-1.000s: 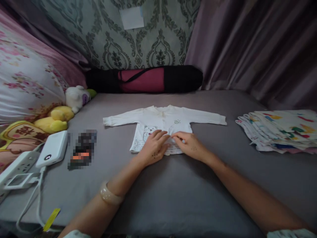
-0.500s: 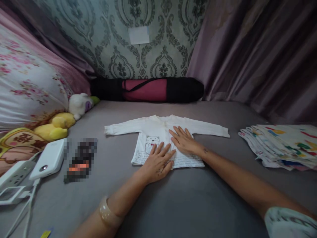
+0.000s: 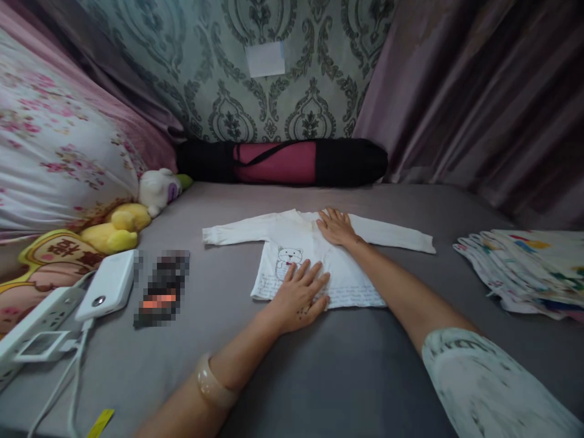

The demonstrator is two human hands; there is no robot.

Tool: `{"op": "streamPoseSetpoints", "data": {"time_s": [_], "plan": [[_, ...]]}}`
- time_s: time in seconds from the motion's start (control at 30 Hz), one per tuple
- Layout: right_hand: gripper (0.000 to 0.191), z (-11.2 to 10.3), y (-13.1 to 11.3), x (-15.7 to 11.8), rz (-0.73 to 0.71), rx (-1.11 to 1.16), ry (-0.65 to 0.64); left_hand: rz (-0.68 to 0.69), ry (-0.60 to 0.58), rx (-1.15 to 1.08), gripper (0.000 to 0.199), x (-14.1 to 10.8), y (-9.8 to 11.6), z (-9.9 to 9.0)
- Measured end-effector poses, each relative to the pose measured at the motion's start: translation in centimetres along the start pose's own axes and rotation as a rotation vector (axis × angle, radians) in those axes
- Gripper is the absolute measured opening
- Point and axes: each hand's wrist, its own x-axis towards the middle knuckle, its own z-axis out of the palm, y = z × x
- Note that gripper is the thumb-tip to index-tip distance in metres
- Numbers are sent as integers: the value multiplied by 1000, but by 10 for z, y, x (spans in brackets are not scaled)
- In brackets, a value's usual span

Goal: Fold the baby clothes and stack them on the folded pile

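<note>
A small white long-sleeved shirt (image 3: 292, 234) lies spread out on the grey bed sheet (image 3: 347, 371), both sleeves stretched to the sides. A bear drawing and lines of printed text mark its front. My left hand (image 3: 301, 297) rests flat on the lower front by the hem, fingers spread, partly covering the print. Higher up, near the neckline and right shoulder, my right hand (image 3: 336, 226) lies palm down with its fingers out. Neither hand grips the cloth.
Folded, patterned cloths (image 3: 524, 267) are stacked at the right. On the left are a power bank (image 3: 107, 283), a power strip (image 3: 41, 322), a pixelated dark object (image 3: 162, 289) and plush toys (image 3: 114, 228). A black and pink bag (image 3: 278, 163) lies along the wall.
My right hand has slid up the shirt from its middle to near the neckline. My left hand stays by the hem. The whole view has shifted slightly.
</note>
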Motion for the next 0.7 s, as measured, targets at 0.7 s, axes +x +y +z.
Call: {"op": "streamPoseSetpoints", "data": {"time_s": [0.7], "plan": [[59,-26,4,-214,-455,149,-166,-31,21,-26,69,-2,-7,5]]}}
